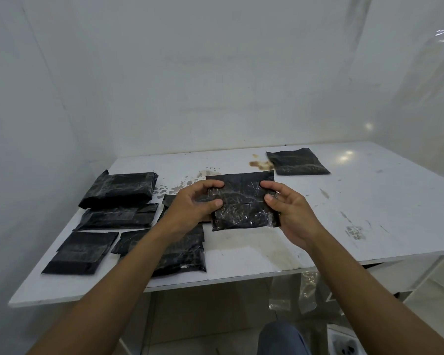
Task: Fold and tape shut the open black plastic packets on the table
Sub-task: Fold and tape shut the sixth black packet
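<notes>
Our left hand (195, 203) pinches the left edge of a flat, glossy black plastic packet (244, 211), thumb on the near face and fingers curled over the top. Our right hand (291, 211) pinches the opposite edge the same way. The packet therefore lies directly between the two hands, neither one nearer than the other, over the middle of the scuffed white table (369, 201). Whether its lower edge rests on the tabletop we cannot tell.

It is close to square, a little taller than wide. The line that matters runs left to right: a fold seam crosses the face at thumb level, and a wrinkled strip of clear tape (241, 194) lies along it from thumb to thumb. We judge the next move to be pressing that strip down along the seam, outward toward each edge.

The plastic is creased and shiny and bulges slightly. A group of other black packets (118, 201) lies to the left, and a single black packet (296, 162) sits at the far right beside a brown stain (260, 163).
</notes>
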